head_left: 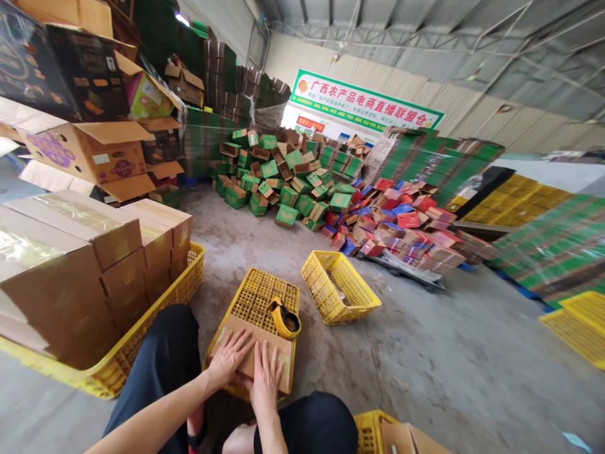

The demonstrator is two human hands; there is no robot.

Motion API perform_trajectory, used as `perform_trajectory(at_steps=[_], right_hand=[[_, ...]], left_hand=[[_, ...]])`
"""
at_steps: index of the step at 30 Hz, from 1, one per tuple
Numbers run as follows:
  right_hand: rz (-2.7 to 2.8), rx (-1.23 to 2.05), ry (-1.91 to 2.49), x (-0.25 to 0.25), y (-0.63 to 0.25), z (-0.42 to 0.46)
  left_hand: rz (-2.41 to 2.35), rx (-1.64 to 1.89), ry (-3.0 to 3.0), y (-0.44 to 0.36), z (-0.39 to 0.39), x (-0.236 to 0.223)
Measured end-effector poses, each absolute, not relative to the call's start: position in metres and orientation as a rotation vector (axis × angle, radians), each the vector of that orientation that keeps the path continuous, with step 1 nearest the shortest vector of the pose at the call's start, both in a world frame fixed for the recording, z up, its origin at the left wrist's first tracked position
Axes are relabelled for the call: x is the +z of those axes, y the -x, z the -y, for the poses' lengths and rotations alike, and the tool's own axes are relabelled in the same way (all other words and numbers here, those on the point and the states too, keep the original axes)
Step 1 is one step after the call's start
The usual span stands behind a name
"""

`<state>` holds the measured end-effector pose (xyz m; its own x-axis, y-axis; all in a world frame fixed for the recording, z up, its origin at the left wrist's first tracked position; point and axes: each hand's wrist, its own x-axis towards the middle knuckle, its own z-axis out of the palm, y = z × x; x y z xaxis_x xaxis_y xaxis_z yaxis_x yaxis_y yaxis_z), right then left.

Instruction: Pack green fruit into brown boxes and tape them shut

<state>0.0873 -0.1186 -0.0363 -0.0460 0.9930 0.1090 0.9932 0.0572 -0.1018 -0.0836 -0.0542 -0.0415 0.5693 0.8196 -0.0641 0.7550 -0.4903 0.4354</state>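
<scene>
A brown cardboard box rests on an upturned yellow plastic crate between my knees. My left hand lies on the left part of the box top with its fingers stretched out. Beside it, my right hand is spread over the right part of the same box, thumb toward the near edge. Neither hand grips anything. Just beyond the box, a yellow and black tape dispenser sits on the crate's mesh.
Left of me, a large yellow crate holds stacked taped cartons. Ahead stands a yellow basket. Piles of green boxes and red-blue boxes cover the floor farther off. At lower right, another yellow crate holds cardboard.
</scene>
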Motion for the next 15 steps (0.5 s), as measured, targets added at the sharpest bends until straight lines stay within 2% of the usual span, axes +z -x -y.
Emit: perform_trajectory(at_steps=[8, 15], right_hand=[[2.291, 0.202, 1.822, -0.03, -0.102, 0.133], [2.12, 0.032, 1.821, -0.052, -0.088, 0.147]], left_hand=[[-1.328, 0.35, -2.421, 0.088, 0.073, -0.049], [-1.342, 0.367, -2.452, 0.089, 0.102, -0.05]])
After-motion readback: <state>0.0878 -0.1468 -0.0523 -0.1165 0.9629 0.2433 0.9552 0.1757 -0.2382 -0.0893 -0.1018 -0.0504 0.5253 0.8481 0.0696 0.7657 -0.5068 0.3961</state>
